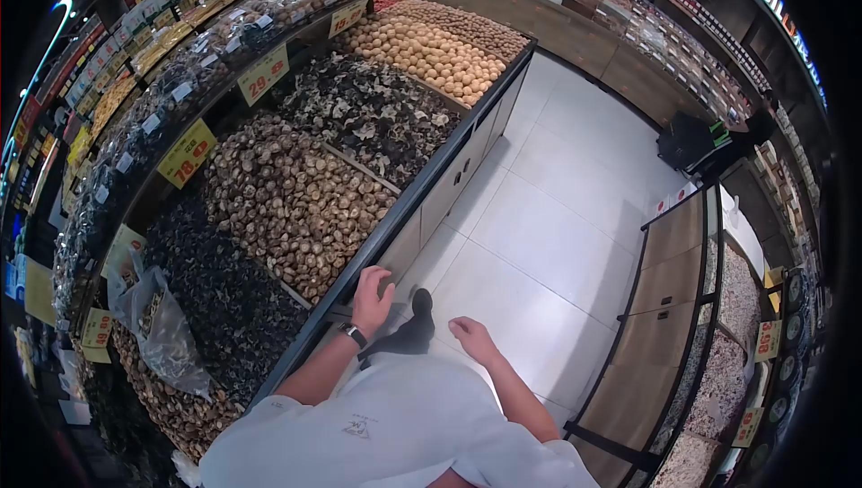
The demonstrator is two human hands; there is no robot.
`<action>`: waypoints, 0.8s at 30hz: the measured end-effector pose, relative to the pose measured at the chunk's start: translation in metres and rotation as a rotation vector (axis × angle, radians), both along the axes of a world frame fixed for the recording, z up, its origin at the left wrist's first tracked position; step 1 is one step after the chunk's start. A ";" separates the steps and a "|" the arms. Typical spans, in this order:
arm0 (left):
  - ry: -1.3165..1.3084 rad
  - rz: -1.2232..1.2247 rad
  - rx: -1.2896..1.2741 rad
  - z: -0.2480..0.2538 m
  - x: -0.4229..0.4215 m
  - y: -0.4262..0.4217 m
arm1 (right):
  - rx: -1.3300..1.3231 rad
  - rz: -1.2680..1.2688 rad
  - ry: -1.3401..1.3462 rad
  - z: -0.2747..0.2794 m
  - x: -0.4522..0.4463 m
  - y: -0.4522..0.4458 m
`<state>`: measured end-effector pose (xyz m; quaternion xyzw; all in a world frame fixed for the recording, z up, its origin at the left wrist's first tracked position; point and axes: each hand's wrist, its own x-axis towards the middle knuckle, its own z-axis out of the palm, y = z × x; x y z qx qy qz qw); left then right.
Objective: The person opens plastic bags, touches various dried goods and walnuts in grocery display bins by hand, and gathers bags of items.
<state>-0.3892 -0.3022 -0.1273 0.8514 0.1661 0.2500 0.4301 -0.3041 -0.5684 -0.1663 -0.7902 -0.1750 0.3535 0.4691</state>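
Note:
My left hand (372, 298), with a dark watch (355, 334) on its wrist, is beside the dark rail (395, 211) of the display bins. Its fingers are loosely bent, thumb apart, with nothing in them; whether it touches the rail I cannot tell. Over the floor, my right hand (473, 339) hangs with fingers curled in and nothing visible in it. Closest to my left hand are dried mushrooms (301, 201) and a bin of black dried fungus (220, 286). A clear plastic bag (162, 326) lies at the left on the bins.
Yellow price signs (187, 154) stand along the bins. Beyond are more dried fungus (368, 111) and round tan goods (431, 52). The tiled aisle (539, 219) runs between these bins and a wooden counter (660, 308). A person in dark clothes (759, 124) stands at the far right.

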 end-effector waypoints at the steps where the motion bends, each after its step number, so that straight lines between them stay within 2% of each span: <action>1: -0.005 -0.009 -0.008 -0.001 0.024 0.001 | -0.020 -0.029 -0.016 -0.007 0.018 -0.001; 3: 0.036 -0.022 -0.094 -0.001 0.071 0.004 | -0.052 -0.063 -0.034 -0.021 0.053 -0.004; 5: 0.000 -0.044 -0.068 -0.011 0.122 0.016 | -0.074 -0.095 -0.010 -0.029 0.091 -0.002; 9: -0.071 -0.060 -0.018 -0.009 0.218 0.044 | -0.100 -0.075 -0.011 -0.016 0.174 0.014; 13: -0.068 -0.026 -0.072 0.010 0.298 0.063 | -0.116 -0.081 -0.048 0.008 0.250 0.034; 15: -0.104 -0.018 -0.111 0.017 0.336 0.073 | -0.053 -0.139 0.014 0.008 0.285 0.042; 16: -0.110 -0.001 -0.054 0.019 0.353 0.078 | -0.050 -0.131 0.018 0.004 0.300 0.044; 22: -0.130 0.170 -0.074 0.013 0.450 0.095 | 0.019 -0.059 0.077 -0.036 0.414 0.045; 24: -0.128 0.264 -0.050 0.006 0.480 0.099 | 0.102 -0.033 0.007 -0.041 0.461 0.045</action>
